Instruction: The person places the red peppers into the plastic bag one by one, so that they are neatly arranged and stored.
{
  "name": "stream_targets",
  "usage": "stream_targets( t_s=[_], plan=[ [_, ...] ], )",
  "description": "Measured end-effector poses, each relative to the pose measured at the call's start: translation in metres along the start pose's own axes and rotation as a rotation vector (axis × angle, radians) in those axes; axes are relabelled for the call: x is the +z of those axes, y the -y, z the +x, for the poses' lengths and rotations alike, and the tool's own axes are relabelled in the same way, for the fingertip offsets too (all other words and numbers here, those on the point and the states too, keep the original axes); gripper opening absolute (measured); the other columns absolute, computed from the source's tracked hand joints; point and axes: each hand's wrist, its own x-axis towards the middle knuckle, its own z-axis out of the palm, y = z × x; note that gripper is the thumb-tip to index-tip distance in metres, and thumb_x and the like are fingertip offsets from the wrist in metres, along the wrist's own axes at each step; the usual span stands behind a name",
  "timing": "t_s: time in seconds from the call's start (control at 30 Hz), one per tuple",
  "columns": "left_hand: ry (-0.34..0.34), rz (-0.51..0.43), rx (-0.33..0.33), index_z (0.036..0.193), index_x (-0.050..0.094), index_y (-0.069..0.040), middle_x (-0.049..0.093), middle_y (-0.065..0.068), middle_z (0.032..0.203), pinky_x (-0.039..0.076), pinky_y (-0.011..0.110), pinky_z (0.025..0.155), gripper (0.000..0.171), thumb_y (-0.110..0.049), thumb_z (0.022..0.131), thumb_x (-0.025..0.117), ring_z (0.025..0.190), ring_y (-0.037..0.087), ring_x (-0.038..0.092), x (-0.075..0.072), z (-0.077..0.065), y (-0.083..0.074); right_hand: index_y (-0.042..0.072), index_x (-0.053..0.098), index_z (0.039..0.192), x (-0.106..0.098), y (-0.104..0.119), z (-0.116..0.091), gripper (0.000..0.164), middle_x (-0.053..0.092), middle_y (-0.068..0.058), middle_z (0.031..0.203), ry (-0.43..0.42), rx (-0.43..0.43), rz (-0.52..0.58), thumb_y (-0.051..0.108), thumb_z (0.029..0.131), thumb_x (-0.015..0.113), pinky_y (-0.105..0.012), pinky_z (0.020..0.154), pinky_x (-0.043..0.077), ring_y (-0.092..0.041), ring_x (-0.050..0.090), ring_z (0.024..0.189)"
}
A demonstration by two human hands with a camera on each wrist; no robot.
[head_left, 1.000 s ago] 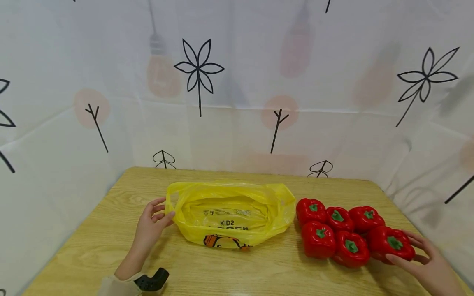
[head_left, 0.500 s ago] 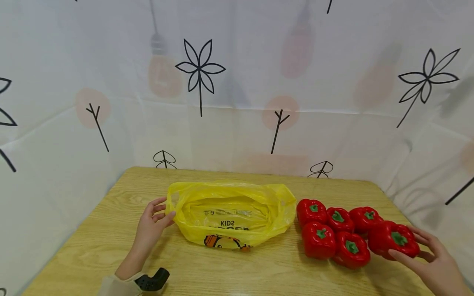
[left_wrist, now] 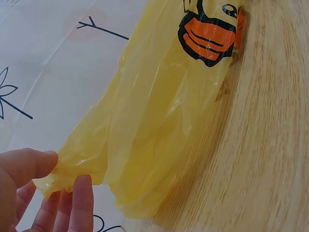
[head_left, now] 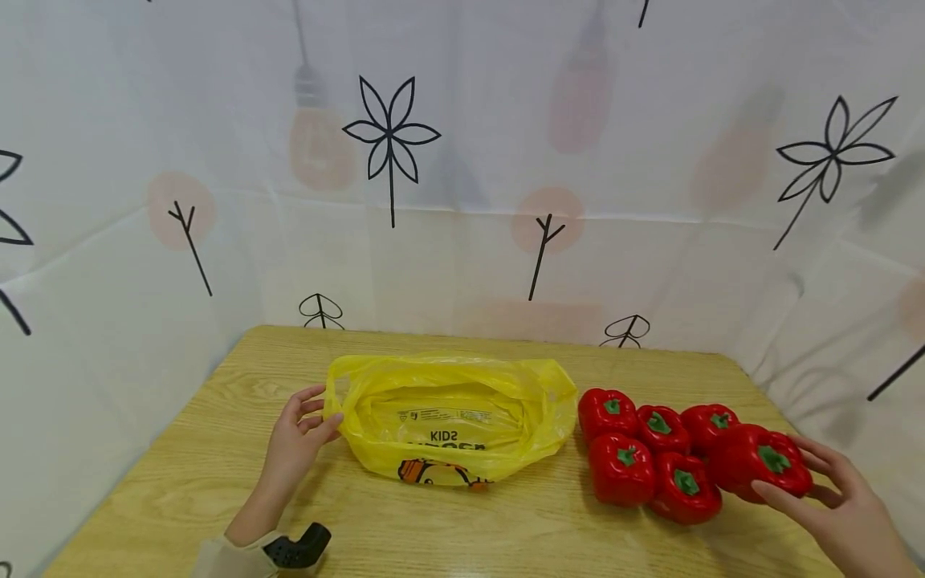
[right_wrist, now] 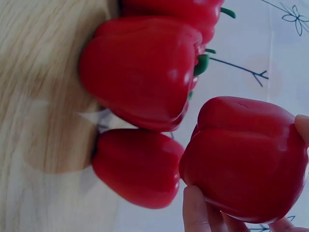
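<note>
A yellow plastic bag (head_left: 448,466) stands on the wooden table with its mouth wide and dark lettering inside. My left hand (head_left: 299,429) pinches the bag's left edge between thumb and fingers; the left wrist view shows the thin film (left_wrist: 79,166) between them. On the right, my right hand (head_left: 841,498) grips a red bell pepper (head_left: 751,466) with a green stem, thumb on the near side and fingers behind. In the right wrist view this held pepper (right_wrist: 246,159) is raised above the table, beside standing peppers (right_wrist: 140,72).
Several more red bell peppers (head_left: 623,470) stand in two rows between the bag and my right hand. The wooden table (head_left: 462,538) ends at a white patterned cloth (head_left: 455,265) behind and at the sides. A black band (head_left: 296,550) is on my left wrist.
My right hand has lifted the pepper off the table, first up and slightly right, then a little back to the left and away. The left hand and bag have stayed still.
</note>
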Motion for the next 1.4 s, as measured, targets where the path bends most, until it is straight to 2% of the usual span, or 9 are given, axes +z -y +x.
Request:
stream_targets(
  t_s=[0.33,0.6,0.7,0.77,0.83,0.93,1.2,1.4],
  plan=[
    [0.011,0.001,0.012,0.136,0.037,-0.008,0.042,0.015,0.122,0.053,0.033,0.078,0.052,-0.010,0.090,0.062,0.094,0.021,0.054,0.002,-0.001,-0.001,-0.004,0.012,0.145,0.004,0.010,-0.005,0.089,0.021,-0.037,0.135,0.006,-0.102,0.014,0.038,0.087,0.064,-0.026,0.053,0.050,-0.049,0.041,0.098],
    [0.009,0.000,0.004,0.135,0.038,-0.008,0.042,0.015,0.122,0.053,0.033,0.077,0.052,-0.007,0.089,0.062,0.095,0.023,0.052,0.004,-0.001,-0.003,-0.001,0.015,0.146,0.006,0.018,-0.007,0.089,0.021,-0.036,0.136,0.020,-0.109,0.014,0.040,0.085,0.066,-0.027,0.054,0.050,-0.049,0.040,0.101],
    [0.008,-0.003,-0.002,0.135,0.038,-0.008,0.042,0.015,0.122,0.053,0.033,0.077,0.052,-0.007,0.089,0.062,0.095,0.023,0.052,0.004,-0.001,-0.003,0.002,0.015,0.147,0.007,0.020,-0.006,0.088,0.022,-0.034,0.137,0.035,-0.114,0.026,0.040,0.085,0.066,-0.026,0.056,0.050,-0.035,0.048,0.093],
    [0.008,-0.005,-0.001,0.135,0.038,-0.008,0.042,0.015,0.122,0.053,0.033,0.077,0.052,-0.007,0.089,0.062,0.095,0.023,0.053,0.005,-0.001,-0.003,0.007,0.016,0.148,0.008,0.020,-0.006,0.087,0.023,-0.032,0.137,0.044,-0.128,0.042,0.039,0.085,0.066,-0.025,0.057,0.050,-0.018,0.053,0.087],
    [0.008,-0.008,-0.001,0.135,0.038,-0.008,0.042,0.015,0.122,0.053,0.033,0.077,0.052,-0.007,0.089,0.062,0.095,0.023,0.053,0.005,-0.001,-0.002,0.011,0.018,0.148,0.009,0.021,-0.006,0.084,0.024,-0.030,0.136,0.052,-0.146,0.057,0.038,0.085,0.067,-0.023,0.058,0.050,0.000,0.050,0.079],
    [0.008,-0.009,-0.002,0.135,0.037,-0.008,0.042,0.015,0.123,0.053,0.032,0.077,0.052,-0.007,0.089,0.062,0.095,0.022,0.053,0.005,-0.001,-0.002,0.017,0.022,0.147,0.011,0.025,-0.008,0.080,0.025,-0.027,0.135,0.068,-0.165,0.090,0.037,0.085,0.067,-0.021,0.059,0.049,0.013,0.044,0.076],
    [0.003,0.005,-0.007,0.136,0.037,-0.009,0.042,0.014,0.123,0.053,0.030,0.077,0.053,-0.010,0.090,0.062,0.095,0.021,0.052,0.004,-0.001,-0.002,0.019,0.026,0.143,0.021,0.041,-0.013,0.069,0.031,-0.018,0.131,0.138,-0.229,0.140,0.029,0.087,0.066,-0.023,0.063,0.051,0.013,0.047,0.081],
    [0.019,-0.009,0.004,0.136,0.037,-0.008,0.042,0.015,0.122,0.053,0.030,0.077,0.052,-0.009,0.090,0.061,0.093,0.018,0.054,0.004,-0.003,-0.002,0.017,0.030,0.141,0.031,0.047,-0.015,0.068,0.040,0.003,0.123,0.109,-0.302,0.142,0.025,0.086,0.069,-0.022,0.063,0.051,0.009,0.049,0.083]
  ],
)
